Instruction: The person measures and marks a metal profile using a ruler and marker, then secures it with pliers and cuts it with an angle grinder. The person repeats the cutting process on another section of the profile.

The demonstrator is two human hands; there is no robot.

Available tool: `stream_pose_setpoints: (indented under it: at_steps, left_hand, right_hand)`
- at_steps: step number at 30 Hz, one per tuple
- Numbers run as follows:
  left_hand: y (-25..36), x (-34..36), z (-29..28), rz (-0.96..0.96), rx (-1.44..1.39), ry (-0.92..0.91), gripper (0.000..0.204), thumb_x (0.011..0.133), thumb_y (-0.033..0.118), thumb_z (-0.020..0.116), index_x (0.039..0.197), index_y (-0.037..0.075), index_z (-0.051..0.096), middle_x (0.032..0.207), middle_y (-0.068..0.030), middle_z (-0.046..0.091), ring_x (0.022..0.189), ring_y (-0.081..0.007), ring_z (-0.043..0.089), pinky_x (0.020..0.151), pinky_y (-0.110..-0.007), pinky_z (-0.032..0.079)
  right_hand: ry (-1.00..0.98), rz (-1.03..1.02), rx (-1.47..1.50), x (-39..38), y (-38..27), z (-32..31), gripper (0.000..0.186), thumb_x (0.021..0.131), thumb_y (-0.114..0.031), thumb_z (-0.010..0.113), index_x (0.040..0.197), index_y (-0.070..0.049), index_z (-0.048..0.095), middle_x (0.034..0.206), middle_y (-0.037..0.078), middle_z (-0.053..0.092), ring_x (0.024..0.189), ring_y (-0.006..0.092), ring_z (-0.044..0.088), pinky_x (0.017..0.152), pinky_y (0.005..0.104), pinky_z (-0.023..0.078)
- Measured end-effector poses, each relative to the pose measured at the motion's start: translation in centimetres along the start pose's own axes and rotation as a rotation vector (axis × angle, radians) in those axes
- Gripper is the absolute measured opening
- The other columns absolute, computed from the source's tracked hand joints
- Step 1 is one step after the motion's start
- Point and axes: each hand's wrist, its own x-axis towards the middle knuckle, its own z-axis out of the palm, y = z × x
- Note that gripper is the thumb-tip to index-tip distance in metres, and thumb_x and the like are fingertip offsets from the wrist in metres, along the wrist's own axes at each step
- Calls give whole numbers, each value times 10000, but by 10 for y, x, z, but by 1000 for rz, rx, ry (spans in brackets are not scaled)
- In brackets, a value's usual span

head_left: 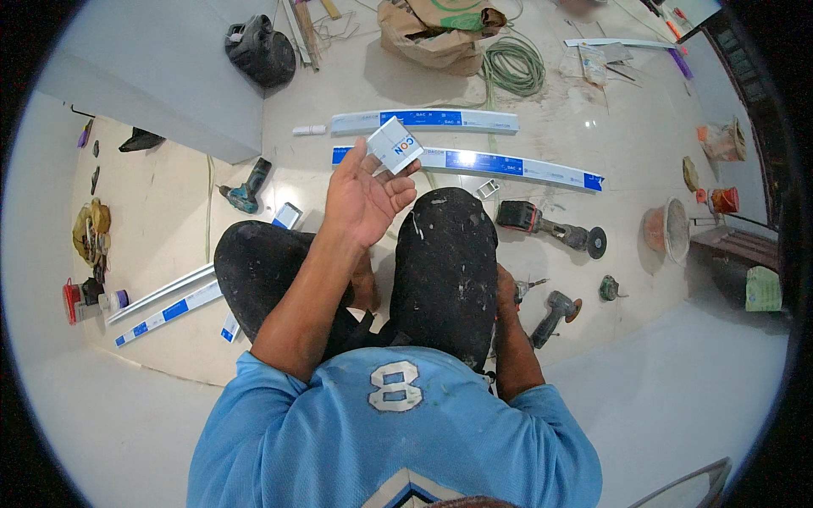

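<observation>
My left hand (373,186) is raised palm up, fingers curled, gripping a short white metal piece (395,146) with printed film. Behind it lie two long white profiles with blue film (521,165). My right hand (506,288) is down beside my right thigh, near a drill (527,289); the thigh hides its fingers, so I cannot tell what it holds. A cordless angle grinder (550,229) and a small metal bracket (488,188) lie right of my raised knee. Another cordless drill (244,188) lies to the left.
More profiles (169,315) lie at lower left. A paper sack (423,38), coiled hose (512,68) and black tool (259,52) are at the back. Another power tool (552,317), a bucket (665,230) and containers (724,200) are rightward. Walls (169,68) border the floor.
</observation>
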Motion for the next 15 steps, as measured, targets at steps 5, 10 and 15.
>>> stream_pose_setpoints:
  at_steps: [5,10,15]
  left_hand:
    - [3,18,-22,-8,98,123,743,1109,582,521,1506,-43,455,1195,-289,689,843,-265,738,750,-402,667]
    - [-6,48,-47,-46,94,254,637,1106,569,527,1451,34,549,1186,-239,706,996,-314,712,808,-433,601]
    - [3,38,-87,19,150,281,653,1080,573,583,1396,1,560,1159,-243,678,901,-290,707,816,-418,599]
  right_hand:
    - [-170,118,-677,15,-36,-9,320,1059,-338,622,1170,-60,734,1054,233,775,1023,451,743,881,562,578]
    - [-254,242,-835,39,-80,-22,394,1045,-415,594,1213,-113,784,1076,222,778,1018,430,748,901,572,597]
    - [-297,334,-795,89,-95,-19,341,898,-333,707,1026,-47,840,1126,224,810,1058,411,794,928,529,632]
